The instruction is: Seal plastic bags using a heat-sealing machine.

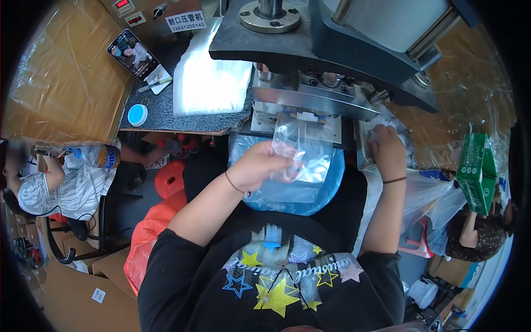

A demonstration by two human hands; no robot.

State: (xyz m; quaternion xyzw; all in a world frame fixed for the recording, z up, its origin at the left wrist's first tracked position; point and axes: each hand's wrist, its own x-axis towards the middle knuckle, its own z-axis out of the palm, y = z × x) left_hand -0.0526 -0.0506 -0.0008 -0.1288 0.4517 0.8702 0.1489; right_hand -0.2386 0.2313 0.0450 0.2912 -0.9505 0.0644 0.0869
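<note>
My left hand [255,166] pinches a clear plastic bag [311,152] between thumb and fingers. The bag's far edge lies at the metal die [265,118] of a press machine [315,97], beneath its steel bar. A small white and blue piece [307,117] sits there at the edge of the bag. To the right of the press, my right hand [389,152] reaches into a tray of small whitish pieces [394,123]. Its fingers are bent down among them; what they hold is hidden. Below the left hand, a blue plastic bag [251,200] rests open over my lap.
A stack of clear bags [213,77] lies on the table left of the press, near a phone [133,55] and a blue-lidded jar [137,115]. Large cartons [61,72] flank the table. A green box [477,174] stands at right. Other people sit on both sides.
</note>
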